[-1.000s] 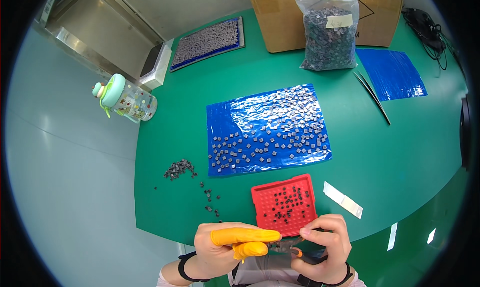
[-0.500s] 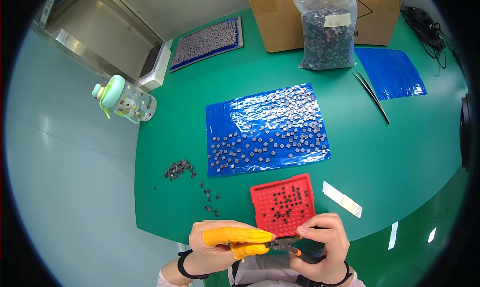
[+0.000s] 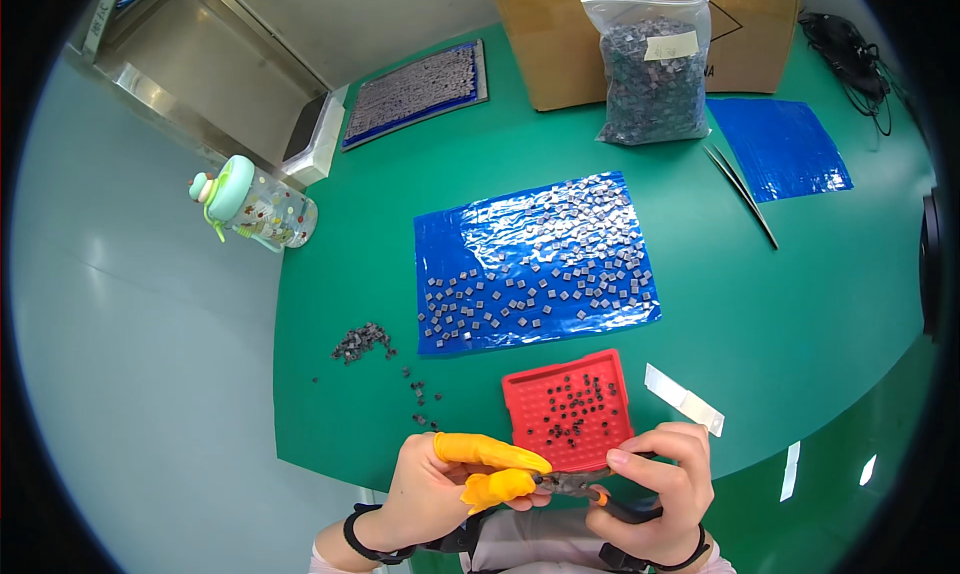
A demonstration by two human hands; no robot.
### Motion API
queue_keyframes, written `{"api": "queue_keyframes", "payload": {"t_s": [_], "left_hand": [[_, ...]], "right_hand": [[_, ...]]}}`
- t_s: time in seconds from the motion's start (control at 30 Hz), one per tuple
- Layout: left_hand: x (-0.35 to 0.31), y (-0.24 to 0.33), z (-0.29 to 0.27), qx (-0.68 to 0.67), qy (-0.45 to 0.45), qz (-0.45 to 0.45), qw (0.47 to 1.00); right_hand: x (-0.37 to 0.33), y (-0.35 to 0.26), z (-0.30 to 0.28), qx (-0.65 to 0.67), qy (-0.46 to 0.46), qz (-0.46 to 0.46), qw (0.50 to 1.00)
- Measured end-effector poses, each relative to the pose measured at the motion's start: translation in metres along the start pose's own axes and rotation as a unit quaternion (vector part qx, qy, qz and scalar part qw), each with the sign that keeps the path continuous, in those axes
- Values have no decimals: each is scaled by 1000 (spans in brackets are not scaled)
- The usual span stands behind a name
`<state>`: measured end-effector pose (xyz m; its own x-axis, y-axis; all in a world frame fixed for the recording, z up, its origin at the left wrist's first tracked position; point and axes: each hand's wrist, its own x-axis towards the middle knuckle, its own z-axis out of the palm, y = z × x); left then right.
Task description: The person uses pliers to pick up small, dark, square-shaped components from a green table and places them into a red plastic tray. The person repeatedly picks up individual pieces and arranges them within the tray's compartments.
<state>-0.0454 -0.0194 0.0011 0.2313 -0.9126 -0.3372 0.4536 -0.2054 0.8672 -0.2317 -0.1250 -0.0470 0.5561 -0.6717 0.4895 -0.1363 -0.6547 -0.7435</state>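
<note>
My left hand (image 3: pixel 440 479), with yellow finger cots on thumb and forefinger, pinches a small black part (image 3: pixel 537 480) at the tip of the pliers. In my right hand (image 3: pixel 660 494) is a pair of pliers (image 3: pixel 570 483) with black-and-orange handles, its jaws pointing left toward that part. Both hands are at the table's near edge, just below a red tray (image 3: pixel 515 394). Several small black pieces (image 3: pixel 572 414) lie scattered in the tray. Left of it, a heap of small dark pieces (image 3: pixel 360 342) sits on the green table, with loose ones trailing toward my left hand.
Beyond the tray, a blue sheet (image 3: pixel 440 239) carries many small grey squares. Tweezers (image 3: pixel 742 196) and another blue sheet (image 3: pixel 785 149) lie at right. A filled zip bag (image 3: pixel 655 84) leans on a cardboard box (image 3: pixel 550 64). A bottle (image 3: pixel 265 204) stands at the left edge, a white strip (image 3: pixel 684 399) near the tray.
My left thumb and forefinger have spread somewhat behind the pinched tips. My right hand has shifted slightly right, with its fingers farther from the thumb on the pliers.
</note>
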Motion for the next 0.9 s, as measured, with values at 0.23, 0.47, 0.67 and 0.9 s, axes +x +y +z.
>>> {"api": "queue_keyframes", "payload": {"t_s": [0.23, 0.47, 0.67, 0.9], "left_hand": [[8, -6, 8, 31, 16, 116, 993], [6, -2, 2, 236, -3, 210, 949], [2, -10, -2, 204, 24, 195, 959], [3, -9, 6, 34, 32, 91, 995]], "right_hand": [[3, 0, 0, 12, 6, 7, 1000], [2, 1, 2, 65, -12, 37, 997], [3, -3, 0, 36, -6, 18, 999], [1, -3, -1, -33, 14, -10, 999]]}}
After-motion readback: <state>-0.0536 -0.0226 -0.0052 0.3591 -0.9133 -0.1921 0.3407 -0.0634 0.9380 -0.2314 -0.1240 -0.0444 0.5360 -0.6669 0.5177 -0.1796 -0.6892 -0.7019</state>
